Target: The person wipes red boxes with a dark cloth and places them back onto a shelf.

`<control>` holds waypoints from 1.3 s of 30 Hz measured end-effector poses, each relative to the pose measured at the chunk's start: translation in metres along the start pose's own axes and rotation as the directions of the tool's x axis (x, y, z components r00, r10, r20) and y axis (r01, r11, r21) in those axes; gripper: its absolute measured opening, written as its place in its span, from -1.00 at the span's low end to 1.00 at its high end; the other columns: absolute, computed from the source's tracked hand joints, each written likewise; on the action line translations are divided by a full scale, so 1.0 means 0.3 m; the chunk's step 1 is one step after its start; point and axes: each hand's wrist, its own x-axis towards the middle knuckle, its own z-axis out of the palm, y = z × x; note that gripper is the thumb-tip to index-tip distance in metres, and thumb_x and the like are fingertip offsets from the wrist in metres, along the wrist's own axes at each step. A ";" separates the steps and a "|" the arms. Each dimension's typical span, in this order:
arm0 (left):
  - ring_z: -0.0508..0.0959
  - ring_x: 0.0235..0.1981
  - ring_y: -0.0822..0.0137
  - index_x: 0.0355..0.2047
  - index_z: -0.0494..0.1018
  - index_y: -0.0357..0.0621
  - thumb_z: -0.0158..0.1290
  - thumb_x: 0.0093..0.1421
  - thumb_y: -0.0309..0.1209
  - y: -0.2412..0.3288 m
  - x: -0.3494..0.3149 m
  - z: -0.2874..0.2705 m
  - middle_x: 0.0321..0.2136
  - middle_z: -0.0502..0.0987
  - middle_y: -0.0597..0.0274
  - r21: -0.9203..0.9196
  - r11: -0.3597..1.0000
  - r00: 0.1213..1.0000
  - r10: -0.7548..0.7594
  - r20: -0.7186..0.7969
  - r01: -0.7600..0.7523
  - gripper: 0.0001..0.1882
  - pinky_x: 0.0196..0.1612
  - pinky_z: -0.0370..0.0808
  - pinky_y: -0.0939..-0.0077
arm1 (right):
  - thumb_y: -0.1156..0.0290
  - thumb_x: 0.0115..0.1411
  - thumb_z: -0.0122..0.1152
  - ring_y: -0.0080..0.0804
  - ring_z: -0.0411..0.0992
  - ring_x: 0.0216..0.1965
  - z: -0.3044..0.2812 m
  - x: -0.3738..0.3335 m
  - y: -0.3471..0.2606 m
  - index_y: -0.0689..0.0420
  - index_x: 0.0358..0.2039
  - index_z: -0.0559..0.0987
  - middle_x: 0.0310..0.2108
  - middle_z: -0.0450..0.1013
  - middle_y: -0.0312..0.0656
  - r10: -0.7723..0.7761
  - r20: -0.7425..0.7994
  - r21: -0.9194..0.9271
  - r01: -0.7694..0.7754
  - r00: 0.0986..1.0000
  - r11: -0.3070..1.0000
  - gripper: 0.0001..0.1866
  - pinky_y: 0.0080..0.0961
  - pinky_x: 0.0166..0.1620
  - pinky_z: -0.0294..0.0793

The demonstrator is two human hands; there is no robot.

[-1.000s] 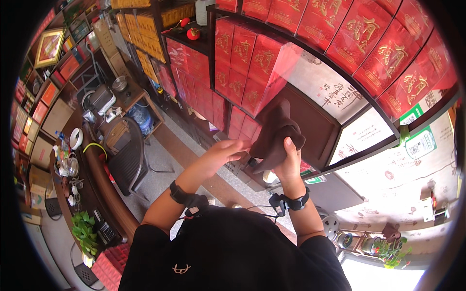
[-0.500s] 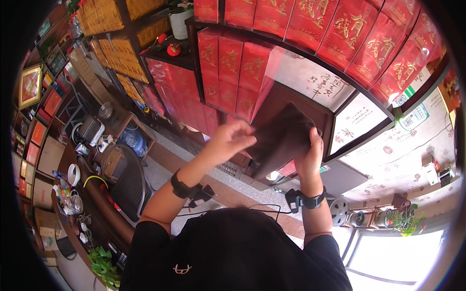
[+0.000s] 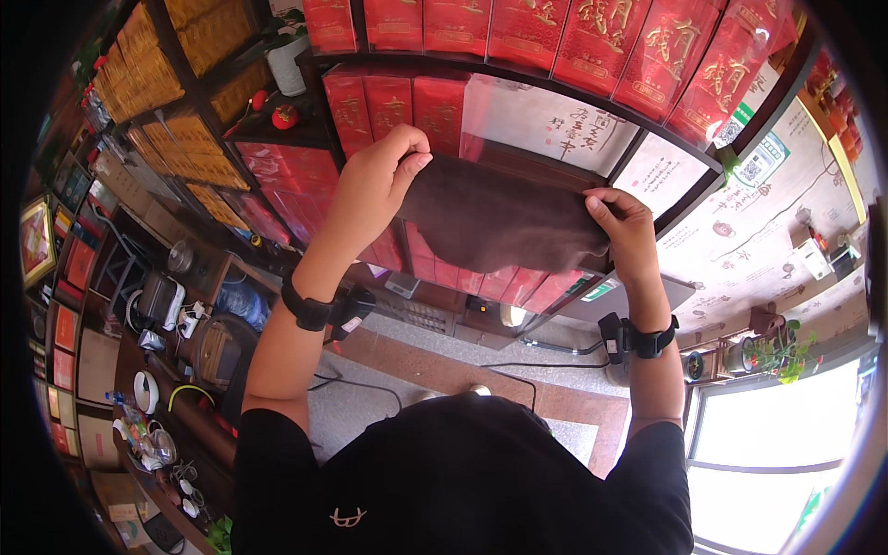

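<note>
Brown cloth (image 3: 504, 217) spread wider; long axis left-right.

The cloth (image 3: 504, 213) is spread between the left hand (image 3: 377, 185) and the right hand (image 3: 631, 231), so it blocks the way straight ahead. A thin strip of room shows above it, under the shelf (image 3: 518, 70). Red boxes (image 3: 523, 32) fill the space over that shelf, and more stand by the left hand and below the cloth. There is room between the arms (image 3: 328, 250), over the floor (image 3: 425, 361), but a black cord (image 3: 555, 366) crosses it.
</note>
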 end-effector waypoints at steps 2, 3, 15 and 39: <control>0.58 -0.40 0.16 -0.25 0.42 -0.21 0.15 0.23 -0.38 -0.014 0.016 -0.004 -0.44 0.55 0.14 0.067 0.997 0.997 0.038 0.064 -0.042 -0.81 -0.32 0.46 0.39 | 0.40 0.18 0.36 -0.65 0.44 -0.25 -0.022 0.005 -0.019 0.27 -0.15 0.64 -0.30 0.56 -0.30 0.006 0.013 0.009 -0.006 1.000 1.000 -0.73 -0.71 -0.12 0.42; 0.57 -0.42 0.14 -0.28 0.44 -0.19 0.20 0.18 -0.36 -0.023 0.022 -0.006 -0.47 0.55 0.16 0.054 0.998 0.993 0.021 0.112 -0.027 -0.79 -0.34 0.45 0.38 | 0.40 0.17 0.37 -0.66 0.44 -0.25 -0.034 0.007 -0.028 0.27 -0.14 0.64 -0.29 0.56 -0.28 0.040 0.060 0.073 -0.044 0.997 0.996 -0.72 -0.72 -0.13 0.42; 0.58 -0.39 0.12 -0.37 0.58 -0.22 0.31 0.00 -0.24 -0.016 -0.025 -0.038 -0.40 0.57 0.11 0.044 0.977 0.825 0.152 0.544 -0.209 -0.69 -0.35 0.47 0.33 | 0.45 -0.09 0.53 -0.58 0.41 -0.46 -0.111 -0.004 -0.052 0.21 -0.17 0.67 -0.43 0.54 -0.26 -0.113 0.091 -0.458 0.142 0.989 0.877 -0.59 -0.64 -0.37 0.40; 0.41 -0.30 0.56 -0.19 0.38 -0.14 0.21 0.23 -0.16 0.060 -0.190 0.275 -0.34 0.43 0.38 -0.502 0.655 0.819 -0.373 0.436 0.565 -0.64 -0.25 0.37 0.65 | 0.26 0.45 -0.12 -0.37 0.50 -0.12 0.221 -0.148 -0.048 0.31 0.06 0.46 -0.09 0.45 -0.13 -0.095 0.389 0.435 -0.092 0.916 0.896 -0.61 -0.49 -0.12 0.57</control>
